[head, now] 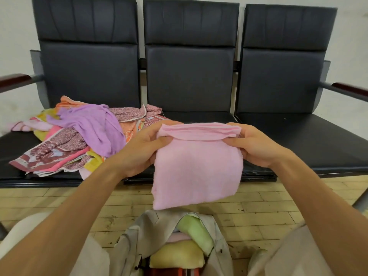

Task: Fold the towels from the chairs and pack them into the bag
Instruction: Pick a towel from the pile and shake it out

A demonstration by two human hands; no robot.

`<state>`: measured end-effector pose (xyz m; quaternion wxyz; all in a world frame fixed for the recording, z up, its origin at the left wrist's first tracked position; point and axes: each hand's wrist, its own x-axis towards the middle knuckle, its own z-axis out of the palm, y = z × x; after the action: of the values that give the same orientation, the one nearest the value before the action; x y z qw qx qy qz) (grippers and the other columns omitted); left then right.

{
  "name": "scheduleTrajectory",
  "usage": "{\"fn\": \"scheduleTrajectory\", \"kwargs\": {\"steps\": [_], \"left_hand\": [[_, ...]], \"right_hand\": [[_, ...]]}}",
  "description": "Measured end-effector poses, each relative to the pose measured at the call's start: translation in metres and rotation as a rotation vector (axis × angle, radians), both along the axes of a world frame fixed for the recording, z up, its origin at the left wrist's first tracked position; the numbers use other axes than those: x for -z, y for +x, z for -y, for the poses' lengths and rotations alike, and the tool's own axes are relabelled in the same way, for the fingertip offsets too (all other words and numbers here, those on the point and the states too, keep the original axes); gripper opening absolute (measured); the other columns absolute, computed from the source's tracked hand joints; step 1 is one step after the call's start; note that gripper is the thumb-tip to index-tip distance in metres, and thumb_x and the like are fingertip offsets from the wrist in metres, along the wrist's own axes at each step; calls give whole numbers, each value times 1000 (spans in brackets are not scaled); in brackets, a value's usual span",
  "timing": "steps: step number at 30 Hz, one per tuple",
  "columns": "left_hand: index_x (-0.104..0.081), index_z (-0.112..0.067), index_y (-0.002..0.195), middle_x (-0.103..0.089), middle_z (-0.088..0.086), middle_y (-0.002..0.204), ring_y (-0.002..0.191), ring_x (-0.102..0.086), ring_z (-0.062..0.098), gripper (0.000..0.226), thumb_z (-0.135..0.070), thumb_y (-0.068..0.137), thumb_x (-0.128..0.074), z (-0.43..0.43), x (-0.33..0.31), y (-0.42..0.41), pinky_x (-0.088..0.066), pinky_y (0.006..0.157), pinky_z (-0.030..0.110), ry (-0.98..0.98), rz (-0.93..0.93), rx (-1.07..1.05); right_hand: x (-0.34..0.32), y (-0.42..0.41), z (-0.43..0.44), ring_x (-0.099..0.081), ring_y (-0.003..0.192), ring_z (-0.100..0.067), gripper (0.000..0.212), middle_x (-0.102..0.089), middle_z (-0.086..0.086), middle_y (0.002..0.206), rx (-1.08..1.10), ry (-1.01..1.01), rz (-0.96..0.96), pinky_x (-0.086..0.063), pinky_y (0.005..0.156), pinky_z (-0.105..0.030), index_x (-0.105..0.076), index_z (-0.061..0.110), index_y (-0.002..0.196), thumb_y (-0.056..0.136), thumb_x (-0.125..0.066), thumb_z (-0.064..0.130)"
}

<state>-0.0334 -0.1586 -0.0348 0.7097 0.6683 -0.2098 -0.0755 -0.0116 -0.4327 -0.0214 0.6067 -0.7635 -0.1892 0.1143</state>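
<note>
Packed towels [177, 253]: yellow, pink and green folded pieces sit in the bag [139, 236], on the floor [258, 206] between the person's knees.
Bag risk: the mouth looks part-filled and a beige flap slumps over one side, so the gap for the next piece is tight.
Pink towel [197, 166]: folded and held in the air just above the bag mouth, in front of the seat edge.
Left hand [139, 148]: pinches the top left corner, thumb in front, fingers behind.
Right hand [256, 146]: same pinch on the top right corner.
Fold risk: several layers show along the top edge and only the two pinches keep them together. Letting go on one side would likely let the layers splay.
Insert risk: the towel looks wider than the free gap, so pushing it down could crumple it or ruck the green piece.
Pile [79, 134]: unfolded mixed towels heaped on the left seat of the bench [298, 136], some at or over its front edge.
Pile risk: tugging one out could drag its neighbours off onto the floor.
</note>
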Motion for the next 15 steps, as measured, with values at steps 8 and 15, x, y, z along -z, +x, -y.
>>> {"fn": "scheduleTrajectory", "kwargs": {"steps": [8, 15], "left_hand": [[-76, -18, 76, -69, -5, 77, 59, -63, 5, 50, 16, 90, -42, -2, -2, -3, -47, 47, 13, -2, -44, 16], [-77, -7, 86, -71, 11, 95, 83, -66, 19, 18, -13, 78, -62, -7, 2, 4, -55, 67, 23, -24, -140, 102]], "right_hand": [[1, -2, -6, -71, 94, -14, 33, -74, 1, 103, 83, 125, 10, -57, 69, -23, -73, 17, 101, 93, -51, -6], [5, -1, -8, -70, 93, -25, 31, -73, -13, 105, 57, 250, -163, -56, 72, -30, -77, 7, 80, 83, -47, 12]]}}
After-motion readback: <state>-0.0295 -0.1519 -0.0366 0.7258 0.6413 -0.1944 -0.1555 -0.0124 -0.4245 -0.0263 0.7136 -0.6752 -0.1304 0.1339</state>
